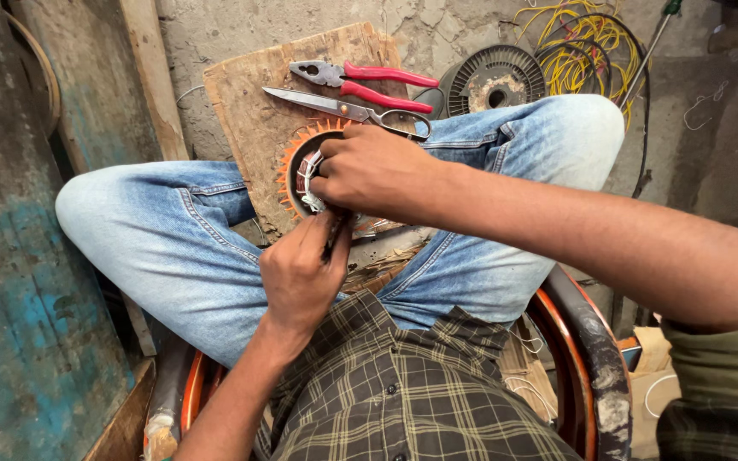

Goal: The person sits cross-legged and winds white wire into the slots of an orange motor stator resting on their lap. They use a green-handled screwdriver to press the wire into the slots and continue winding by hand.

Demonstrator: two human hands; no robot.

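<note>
Person sits cross-legged with a worn wooden board [249, 111] across the jeans, and a round motor stator [301, 171] with orange insulation tabs lies on it. The right hand [377, 171] covers the stator's right side, fingers curled and pressed down on the white-tied winding. The left hand [301, 273] comes up from below, fingers pinched together on a thin dark tool or wire end – can't tell which – right at the stator's lower rim. Progress-wise, I'd guess it's mid-way: some white binding is already on the coil, but how much of the ring is done sits hidden under the hands. Red-handled pliers [369, 81] and scissors [343, 107] lie unused at the board's top edge.
</note>
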